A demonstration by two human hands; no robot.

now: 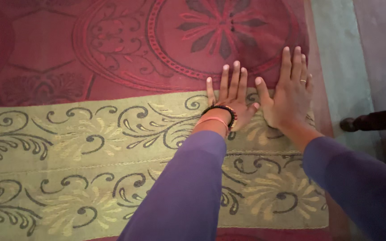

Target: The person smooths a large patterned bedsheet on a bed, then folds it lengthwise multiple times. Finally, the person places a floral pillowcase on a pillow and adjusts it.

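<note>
Pressing down flat from the head view, both hands are lying palm-down on a patterned rug [90, 147] that is covering most of the floor. The left hand [230, 99] is resting with its fingers [235, 78] straight and held close together, the thumb angled out a little, right where the rug's olive-gold scrollwork band is meeting its dark red field. A dark beaded bracelet [222, 109] and a pinkish band [213, 120] are sitting on that wrist. The right hand [289, 96] is lying just beside it, thumbs nearly touching, its fingers [293, 64] also straight and together, reaching up onto the red part near the large round flower medallion [224, 27]. A thin ring [303, 81] is showing on one finger. Neither hand is gripping anything; both are simply lying open against the fabric. Purple sleeves [188, 187] are covering both forearms. Along the rug's right edge, a strip of bare grey floor [345, 58] is showing, and a dark furniture leg [371, 121] is standing on it.
</note>
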